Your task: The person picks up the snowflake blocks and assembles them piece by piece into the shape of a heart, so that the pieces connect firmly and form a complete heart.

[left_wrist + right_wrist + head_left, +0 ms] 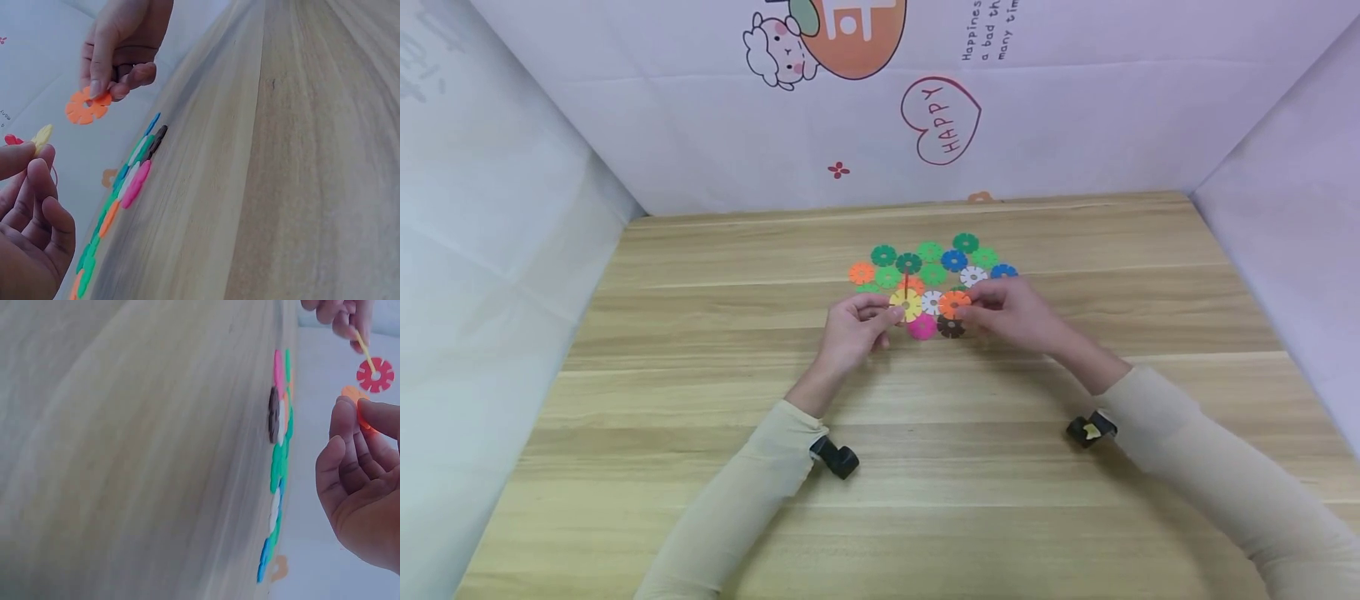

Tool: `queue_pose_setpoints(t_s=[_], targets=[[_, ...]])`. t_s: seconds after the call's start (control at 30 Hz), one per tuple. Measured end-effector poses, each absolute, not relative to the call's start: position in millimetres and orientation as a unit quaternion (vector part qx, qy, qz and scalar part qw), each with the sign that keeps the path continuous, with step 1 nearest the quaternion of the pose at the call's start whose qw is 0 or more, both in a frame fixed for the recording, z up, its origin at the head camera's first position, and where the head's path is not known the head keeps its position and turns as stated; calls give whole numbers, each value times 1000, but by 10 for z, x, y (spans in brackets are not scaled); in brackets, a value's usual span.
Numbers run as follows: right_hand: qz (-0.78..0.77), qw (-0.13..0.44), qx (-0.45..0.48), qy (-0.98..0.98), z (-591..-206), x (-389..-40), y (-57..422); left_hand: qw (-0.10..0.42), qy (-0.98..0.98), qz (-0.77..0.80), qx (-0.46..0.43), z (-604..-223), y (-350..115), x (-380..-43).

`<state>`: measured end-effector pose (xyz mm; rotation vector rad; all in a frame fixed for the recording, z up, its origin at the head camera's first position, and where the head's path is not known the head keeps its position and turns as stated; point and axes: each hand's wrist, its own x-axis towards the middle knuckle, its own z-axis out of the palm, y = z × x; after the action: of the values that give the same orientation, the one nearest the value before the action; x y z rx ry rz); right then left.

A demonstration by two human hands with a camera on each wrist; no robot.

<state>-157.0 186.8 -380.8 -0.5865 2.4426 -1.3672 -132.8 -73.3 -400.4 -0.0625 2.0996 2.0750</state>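
Centre frame, left hand (852, 332) pinches a yellow disc (913, 311) slotted into a red disc (384, 377), right hand (1021, 318) pinching an orange disc (948, 302)!

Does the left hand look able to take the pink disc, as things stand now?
Probably yes: the pink disc lies near the left hand, with nothing seen on top of it. But that hand pinches the yellow disc, so it may need to put this down first.

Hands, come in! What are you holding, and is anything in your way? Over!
Left hand pinches yellow disc, red disc joined on. Right hand pinches orange disc, apart from those. Nothing seen between; other discs on table below. Over.
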Motion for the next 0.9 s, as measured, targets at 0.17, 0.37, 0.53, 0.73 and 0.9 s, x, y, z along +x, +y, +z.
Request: queue_pose_setpoints(t_s=[0.17, 0.37, 0.53, 0.73, 0.9], targets=[[-476, 119, -224, 842, -3766, -1513, 1783, 101, 701, 706, -27, -4004, -709, -1330], [-480, 98, -235, 839, -3744, -1470, 1703, 106, 690, 715, -32, -3993, -699, -1326], [-470, 81, -234, 847, -3751, -1458, 1671, 110, 685, 720, -32, -3989, -703, -1323], [-451, 58, -239, 858, -3757, -1447, 1641, 113, 685, 720, -25, -4003, -703, -1319], [-429, 11, -276, 860, -3774, -1446, 1620, 113, 672, 732, -19, -4007, -690, -1315]])
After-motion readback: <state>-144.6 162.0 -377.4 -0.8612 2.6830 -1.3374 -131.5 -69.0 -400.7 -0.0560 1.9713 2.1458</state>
